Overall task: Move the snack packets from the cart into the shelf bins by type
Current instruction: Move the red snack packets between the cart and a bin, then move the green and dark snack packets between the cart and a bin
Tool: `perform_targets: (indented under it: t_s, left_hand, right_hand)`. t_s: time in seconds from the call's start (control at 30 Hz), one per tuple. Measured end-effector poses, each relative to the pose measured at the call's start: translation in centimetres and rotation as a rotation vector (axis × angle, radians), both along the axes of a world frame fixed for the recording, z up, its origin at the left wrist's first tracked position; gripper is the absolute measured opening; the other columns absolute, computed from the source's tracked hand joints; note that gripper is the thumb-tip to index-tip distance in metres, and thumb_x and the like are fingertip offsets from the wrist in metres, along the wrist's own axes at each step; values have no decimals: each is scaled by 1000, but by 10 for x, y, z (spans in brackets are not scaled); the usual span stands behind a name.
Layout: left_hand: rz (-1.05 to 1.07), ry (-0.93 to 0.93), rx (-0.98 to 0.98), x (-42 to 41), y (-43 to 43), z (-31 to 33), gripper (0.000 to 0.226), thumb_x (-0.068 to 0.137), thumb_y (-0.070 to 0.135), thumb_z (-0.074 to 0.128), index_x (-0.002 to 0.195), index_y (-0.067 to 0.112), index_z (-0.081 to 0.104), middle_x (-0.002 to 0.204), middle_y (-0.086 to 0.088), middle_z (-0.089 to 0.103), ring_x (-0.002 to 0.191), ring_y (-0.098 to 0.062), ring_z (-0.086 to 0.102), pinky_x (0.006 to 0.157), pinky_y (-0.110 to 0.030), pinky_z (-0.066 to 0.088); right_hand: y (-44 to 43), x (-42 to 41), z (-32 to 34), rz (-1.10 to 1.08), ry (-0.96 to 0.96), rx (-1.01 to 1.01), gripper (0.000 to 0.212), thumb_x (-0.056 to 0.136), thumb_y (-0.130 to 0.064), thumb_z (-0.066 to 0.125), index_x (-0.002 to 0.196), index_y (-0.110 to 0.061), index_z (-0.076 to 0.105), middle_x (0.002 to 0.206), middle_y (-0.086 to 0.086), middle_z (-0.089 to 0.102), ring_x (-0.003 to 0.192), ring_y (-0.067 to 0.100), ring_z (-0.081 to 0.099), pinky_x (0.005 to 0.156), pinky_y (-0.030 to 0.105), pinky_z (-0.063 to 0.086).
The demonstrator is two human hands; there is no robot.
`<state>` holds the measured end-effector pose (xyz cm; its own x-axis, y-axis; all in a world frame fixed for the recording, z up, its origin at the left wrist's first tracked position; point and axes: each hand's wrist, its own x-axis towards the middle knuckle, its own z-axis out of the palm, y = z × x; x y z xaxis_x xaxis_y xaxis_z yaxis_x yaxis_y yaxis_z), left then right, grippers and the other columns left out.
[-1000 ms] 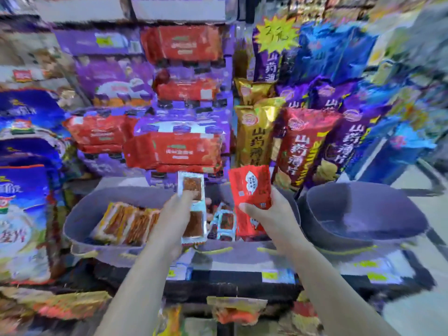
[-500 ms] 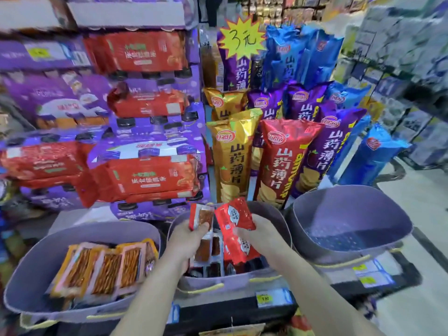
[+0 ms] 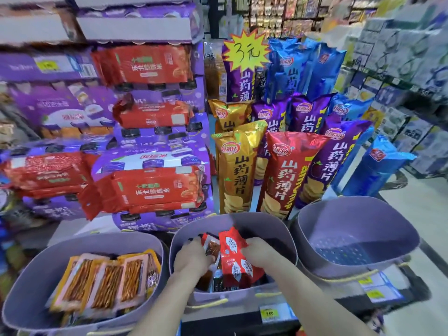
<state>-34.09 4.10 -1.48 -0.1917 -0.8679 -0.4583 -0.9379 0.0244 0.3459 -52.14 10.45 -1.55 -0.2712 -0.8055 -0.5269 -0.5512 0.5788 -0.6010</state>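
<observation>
Our left grip (image 3: 191,259) pinches a small clear-window packet (image 3: 212,247), our right grip (image 3: 263,255) a red foil packet (image 3: 234,257); dropping both into this lilac plastic bin (image 3: 266,225) could mix types.

Both bare forearms rise from the bottom edge and converge toward the middle. The left hand (image 3: 191,259) shows its back, fingers curled downward, and holds a small packet (image 3: 212,247) at the thumb side (the fingertips themselves are hidden). The right hand (image 3: 260,254), knuckles up, grips a red packet (image 3: 234,257) by its right edge. The hands sit level and near each other, parted only by what they hold.
</observation>
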Motion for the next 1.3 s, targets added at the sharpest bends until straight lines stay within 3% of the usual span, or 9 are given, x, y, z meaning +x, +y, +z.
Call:
perform_targets:
  t_s: [0.1, 0.2, 0.27, 0.37, 0.43, 0.6, 0.73, 0.93, 1.3]
  left_hand:
    - [-32, -66, -57, -3, 2, 2, 86, 96, 42, 74, 158, 7, 26, 158, -18, 36, 142, -38, 49, 107, -44, 47]
    - [-77, -130, -135, -4, 7, 7, 81, 99, 45, 70, 156, 9, 25, 158, -17, 36, 144, -39, 44, 111, -45, 45]
    - [-106, -160, -169, -3, 11, 14, 72, 102, 46, 63, 156, 11, 28, 158, -15, 38, 144, -38, 42, 110, -45, 45]
    - [-161, -192, -217, 0, 21, 28, 61, 104, 47, 56, 152, 14, 38, 154, -11, 45, 142, -35, 43, 111, -45, 45]
    - [-186, -198, -256, 6, 31, 40, 59, 104, 49, 55, 151, 15, 42, 152, -9, 49, 142, -34, 43, 111, -45, 45]
    - [-151, -257, -382, 32, 69, 76, 54, 105, 53, 50, 146, 17, 48, 144, -7, 57, 133, -32, 51, 105, -42, 45]
    - [-62, -276, -415, 71, 102, 93, 52, 104, 52, 51, 144, 20, 48, 143, -4, 57, 134, -28, 50, 106, -40, 46]
    - [161, -336, -426, 161, 162, 94, 62, 103, 56, 46, 157, 24, 38, 162, 3, 43, 147, -25, 42, 115, -41, 41]
    - [637, -418, -307, 373, 306, 79, 65, 104, 62, 43, 157, 25, 41, 163, 5, 43, 148, -22, 41, 117, -39, 40]
  right_hand:
    - [1, 2, 6, 64, 57, 37, 38, 99, -15, 49, 61, -20, 49, 67, -2, 56, 63, 16, 49, 65, 30, 37]
    - [7, 7, 18, 101, 67, 49, 13, 102, -30, 56, 95, -24, 65, 107, 8, 69, 102, 28, 66, 80, 29, 42]
    - [12, 7, 24, 161, 161, 33, 32, 104, -36, 53, 122, -14, 67, 125, 11, 69, 117, 32, 64, 83, 29, 43]
    - [23, 9, 36, 213, 340, -11, 49, 106, -45, 44, 134, -8, 59, 134, 16, 63, 123, 37, 58, 97, 41, 48]
    - [31, 11, 45, 262, 482, -24, 57, 105, -50, 41, 146, -10, 49, 144, 16, 53, 132, 39, 48, 106, 49, 43]
    - [54, 26, 64, 374, 727, -172, 47, 104, -46, 44, 137, -13, 50, 139, 16, 54, 126, 38, 48, 100, 47, 41]
    - [69, 54, 70, 471, 799, -248, 52, 103, -48, 45, 141, -13, 47, 139, 13, 52, 128, 36, 49, 100, 47, 42]
    - [83, 127, 75, 613, 807, -351, 56, 103, -51, 42, 148, -17, 40, 142, 8, 50, 131, 33, 46, 104, 45, 38]
    - [135, 347, 76, 1036, 732, -524, 61, 104, -54, 42, 152, -17, 35, 145, 8, 48, 136, 33, 43, 111, 46, 34]
